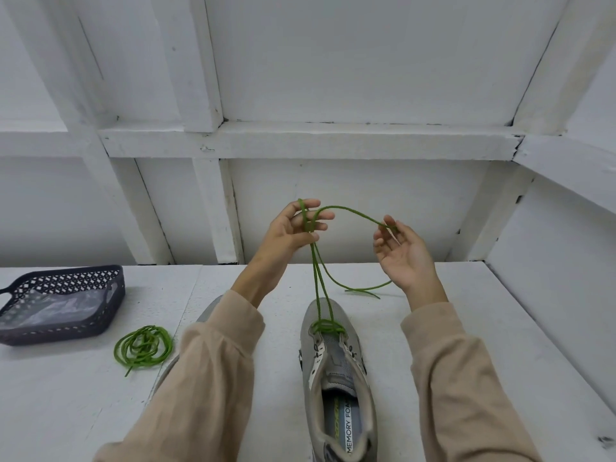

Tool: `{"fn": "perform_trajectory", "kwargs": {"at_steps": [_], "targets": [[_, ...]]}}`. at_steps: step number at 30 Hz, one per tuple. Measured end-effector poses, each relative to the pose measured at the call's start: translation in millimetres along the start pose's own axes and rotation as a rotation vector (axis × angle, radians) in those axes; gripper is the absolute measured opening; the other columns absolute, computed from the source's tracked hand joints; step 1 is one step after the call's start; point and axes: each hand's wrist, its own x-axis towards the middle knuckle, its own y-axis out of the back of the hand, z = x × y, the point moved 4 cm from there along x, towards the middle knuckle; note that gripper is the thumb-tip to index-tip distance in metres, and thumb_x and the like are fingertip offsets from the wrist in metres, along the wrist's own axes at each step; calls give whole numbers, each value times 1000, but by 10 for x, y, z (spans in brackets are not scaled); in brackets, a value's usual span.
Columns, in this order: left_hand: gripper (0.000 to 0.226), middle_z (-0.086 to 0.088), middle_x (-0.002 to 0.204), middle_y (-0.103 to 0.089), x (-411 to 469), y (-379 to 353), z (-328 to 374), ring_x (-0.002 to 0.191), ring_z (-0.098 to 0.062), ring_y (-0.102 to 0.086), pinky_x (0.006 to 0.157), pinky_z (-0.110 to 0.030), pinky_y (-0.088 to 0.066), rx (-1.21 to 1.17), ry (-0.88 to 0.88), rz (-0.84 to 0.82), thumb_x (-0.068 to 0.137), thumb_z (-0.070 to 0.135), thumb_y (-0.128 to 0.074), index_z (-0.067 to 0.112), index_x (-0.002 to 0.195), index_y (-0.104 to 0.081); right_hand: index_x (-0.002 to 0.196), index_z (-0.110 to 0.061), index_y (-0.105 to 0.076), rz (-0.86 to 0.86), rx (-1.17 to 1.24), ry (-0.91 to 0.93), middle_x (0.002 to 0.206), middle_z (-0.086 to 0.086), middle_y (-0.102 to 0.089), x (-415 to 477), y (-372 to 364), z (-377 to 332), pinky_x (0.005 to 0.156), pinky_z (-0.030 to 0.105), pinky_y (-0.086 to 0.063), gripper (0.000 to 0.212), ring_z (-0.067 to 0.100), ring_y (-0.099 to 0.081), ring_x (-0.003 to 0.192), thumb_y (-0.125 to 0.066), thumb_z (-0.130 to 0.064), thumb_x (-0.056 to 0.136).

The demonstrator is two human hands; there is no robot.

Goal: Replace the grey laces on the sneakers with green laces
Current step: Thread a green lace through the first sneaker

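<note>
A white-painted table (66,411) filled the lower half of the frame, its boards scuffed near the lower right edge. At its left edge sat a dark perforated basket (50,331), and just right of and below the basket lay a coiled green lace (143,345). A grey sneaker (340,368) stood at lower centre with its toe pointing up the frame, a second sneaker (210,306) showed only partly to its left, and the loose end of the threaded green lace (363,290) rested on the boards right of the toe.

Green on grey
Your lace (321,281) is green, the sneaker (336,378) grey; the basket (66,281) at left is dark with a diamond lattice.
</note>
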Motion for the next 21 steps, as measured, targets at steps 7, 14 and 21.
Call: {"fn": "perform_trajectory", "kwargs": {"at_steps": [7, 14, 21], "targets": [[73, 1, 133, -61, 42, -61, 86, 106, -20, -61, 94, -30, -52, 296, -13, -120, 84, -19, -56, 18, 144, -35, 99, -7, -67, -71, -85, -54, 86, 8, -63, -50, -66, 140, 59, 23, -54, 16, 18, -61, 73, -54, -15, 96], [113, 1, 151, -39, 47, -101, 108, 118, -15, -58, 86, -37, -58, 484, 28, -239, 80, -17, -64, 38, 152, 4, 103, -10, -66, -151, -136, -59, 86, 6, -66, -67, -155, 183, 63, 24, -56, 16, 17, -65, 74, -53, -16, 97], [127, -2, 153, -28, 21, -133, 50, 117, -20, -60, 79, -43, -60, 483, 86, -283, 79, -14, -68, 56, 143, 17, 97, -14, -64, -217, -195, -25, 92, 4, -70, -81, -164, 227, 76, 32, -59, 10, 20, -68, 88, -57, -9, 92]]}}
